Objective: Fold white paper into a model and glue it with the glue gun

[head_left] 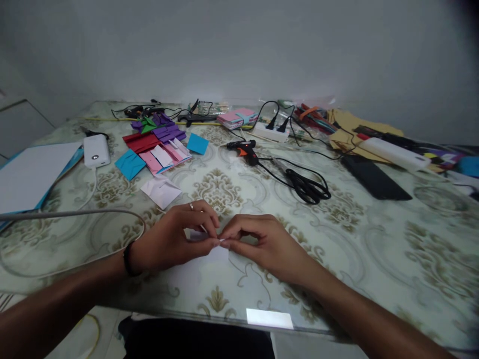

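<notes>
Close to the table's front edge, a small piece of white paper [218, 253] is pinched between both hands. My left hand [179, 233], with a ring and a dark wristband, is closed with thumb and index fingertips on the paper. From the other side my right hand [262, 239] grips it the same way, and the fingertips of both hands nearly meet. Fingers cover much of the paper, so its folds are hard to make out. Just beyond my left hand lies a folded white paper [161, 191].
Folded papers in pink [151, 162], blue [129, 164], red [140, 142] and purple [169, 130] lie back left, near a white power bank [96, 150]. A glue gun [245, 149], scissors [303, 184], a power strip [270, 131] and a black phone [374, 177] lie behind and right.
</notes>
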### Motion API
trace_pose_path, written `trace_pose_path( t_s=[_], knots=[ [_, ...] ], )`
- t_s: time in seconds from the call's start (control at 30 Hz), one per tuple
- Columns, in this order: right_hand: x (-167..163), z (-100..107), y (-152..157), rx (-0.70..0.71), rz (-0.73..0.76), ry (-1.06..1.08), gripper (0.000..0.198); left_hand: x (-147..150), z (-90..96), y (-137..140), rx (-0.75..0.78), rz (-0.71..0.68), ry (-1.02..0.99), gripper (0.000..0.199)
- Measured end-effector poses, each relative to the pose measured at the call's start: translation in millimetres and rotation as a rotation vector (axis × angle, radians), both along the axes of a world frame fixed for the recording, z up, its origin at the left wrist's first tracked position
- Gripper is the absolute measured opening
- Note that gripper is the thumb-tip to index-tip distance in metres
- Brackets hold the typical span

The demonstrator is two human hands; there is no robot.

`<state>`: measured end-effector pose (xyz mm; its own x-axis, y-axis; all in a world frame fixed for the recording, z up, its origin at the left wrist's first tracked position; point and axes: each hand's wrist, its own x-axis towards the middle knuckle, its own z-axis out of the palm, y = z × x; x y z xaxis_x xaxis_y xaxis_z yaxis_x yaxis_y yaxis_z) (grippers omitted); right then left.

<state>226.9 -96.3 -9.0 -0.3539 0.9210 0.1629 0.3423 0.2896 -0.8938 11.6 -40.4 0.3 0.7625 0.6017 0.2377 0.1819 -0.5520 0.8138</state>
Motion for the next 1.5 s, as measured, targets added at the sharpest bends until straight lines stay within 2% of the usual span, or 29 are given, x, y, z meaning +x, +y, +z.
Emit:
trace_pose_path(
  t_s=[0.1,0.2,0.3,0.37,0.43,0.5,0.57,0.63,0.73,0.9,0.97,1.1,1.27,1.37,1.5],
  knots=[
    [3,0,0,-0.002,0.0,-0.016,0.01,0,5.3,0,-0.023,0.024,-0.006,0.008],
    [9,2,1,0.037,-0.071,-0.012,0.012,-4,12.3,2,-0.073,0.151,-0.04,0.018],
    [17,5,2,0.19,-0.219,-0.019,0.009,-10,13.2,8,-0.145,0.331,-0.079,0.031],
    [20,5,2,0.312,-0.31,-0.056,0.006,-13,9.6,13,-0.269,0.399,-0.118,0.038],
    [21,5,2,0.406,-0.367,-0.092,0.007,-12,5.3,16,-0.47,0.376,-0.137,0.042],
    [20,4,1,0.461,-0.398,-0.116,0.008,-10,2.7,17,-0.683,0.288,-0.145,0.045],
    [19,4,0,0.482,-0.4,-0.125,0.009,-7,2.3,16,-0.766,0.225,-0.138,0.048],
    [19,5,0,0.457,-0.363,-0.125,0.008,-6,2.6,15,-0.693,0.226,-0.116,0.052],
    [20,4,2,0.334,-0.323,-0.082,0.006,-7,1.0,15,-0.514,0.246,-0.069,0.056],
    [20,-5,7,0.08,-0.307,-0.027,0.017,-7,-4.1,15,-0.346,0.161,0.053,0.044],
    [21,-8,8,0.052,-0.286,-0.059,0.015,-6,-4.8,14,-0.368,0.155,0.046,0.038],
    [21,-8,8,0.091,-0.326,-0.037,0.017,-6,-5.2,14,-0.466,0.183,-0.06,0.029],
    [19,1,6,0.091,-0.268,-0.063,0.022,-9,-4.9,13,-0.48,0.189,-0.146,0.029],
    [19,4,5,0.013,-0.21,-0.025,0.03,-10,-3.3,12,-0.509,0.174,-0.202,0.032],
    [21,4,4,-0.148,-0.168,0.197,0.025,-12,0.3,10,-0.577,0.153,-0.292,0.027]
  ],
)
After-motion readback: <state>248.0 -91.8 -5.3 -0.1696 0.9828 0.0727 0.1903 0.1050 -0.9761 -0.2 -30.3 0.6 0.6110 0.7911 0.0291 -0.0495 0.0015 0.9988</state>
